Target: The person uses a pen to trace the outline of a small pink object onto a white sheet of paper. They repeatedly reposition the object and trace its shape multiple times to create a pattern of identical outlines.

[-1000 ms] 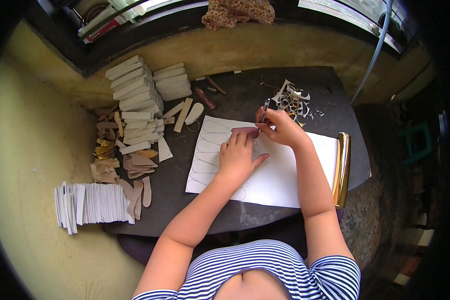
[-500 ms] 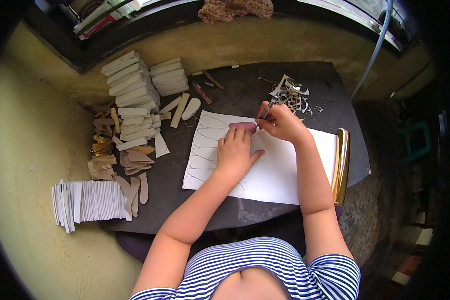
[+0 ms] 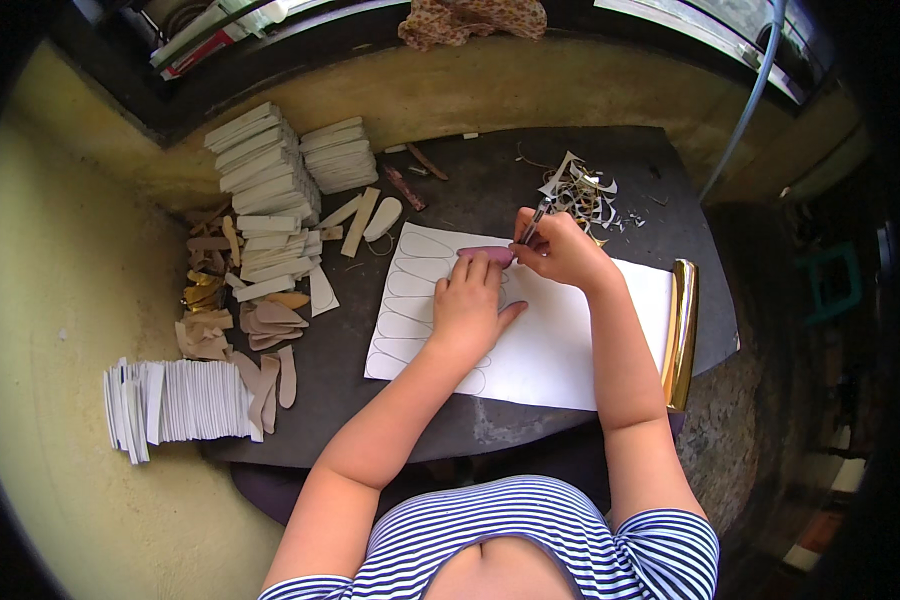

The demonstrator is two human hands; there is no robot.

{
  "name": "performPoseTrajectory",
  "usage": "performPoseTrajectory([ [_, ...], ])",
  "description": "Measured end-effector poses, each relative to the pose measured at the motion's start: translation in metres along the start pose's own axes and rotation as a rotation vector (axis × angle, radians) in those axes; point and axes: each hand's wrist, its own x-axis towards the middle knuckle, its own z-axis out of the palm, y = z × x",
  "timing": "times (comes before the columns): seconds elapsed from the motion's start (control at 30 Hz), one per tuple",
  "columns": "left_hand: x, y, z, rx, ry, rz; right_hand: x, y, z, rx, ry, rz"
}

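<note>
A white sheet lies on the dark table, with rows of rounded sole-like outlines drawn along its left part. My left hand rests flat on it, fingers stretched and thumb spread, pressing a purple rounded template near the sheet's far edge. Pinched in my right hand is a pen, its tip down by the template's right end. The exact contact of the tip is hidden by my fingers. At the sheet's right edge the material curls into a shiny gold roll.
White strips stand in stacks at the far left and in a long row at the near left. Brown and beige cut pieces lie between. Curly offcuts are heaped beyond my right hand. A wall borders the table's far side.
My right hand and the pen have shifted slightly left around the template's right end. My left hand and the template stay put.
</note>
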Motion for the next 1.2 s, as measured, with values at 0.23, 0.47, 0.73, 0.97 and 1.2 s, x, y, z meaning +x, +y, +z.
performPoseTrajectory([
  [0.23,0.000,0.000,0.000,-0.012,0.013,0.004,-0.001,-0.001,0.001,0.031,0.002,-0.028],
  [0.47,0.000,0.001,-0.001,-0.011,0.019,0.002,-0.002,-0.008,-0.002,-0.004,-0.005,-0.016],
  [0.73,0.000,-0.001,0.000,0.010,0.043,0.016,-0.003,-0.003,0.000,-0.009,-0.009,-0.012],
  [0.97,0.000,0.000,0.000,0.014,0.024,0.015,-0.003,-0.003,0.001,0.017,-0.012,-0.026],
  [1.2,0.001,0.001,-0.002,0.009,-0.019,-0.009,-0.004,-0.006,0.003,0.060,-0.013,-0.053],
])
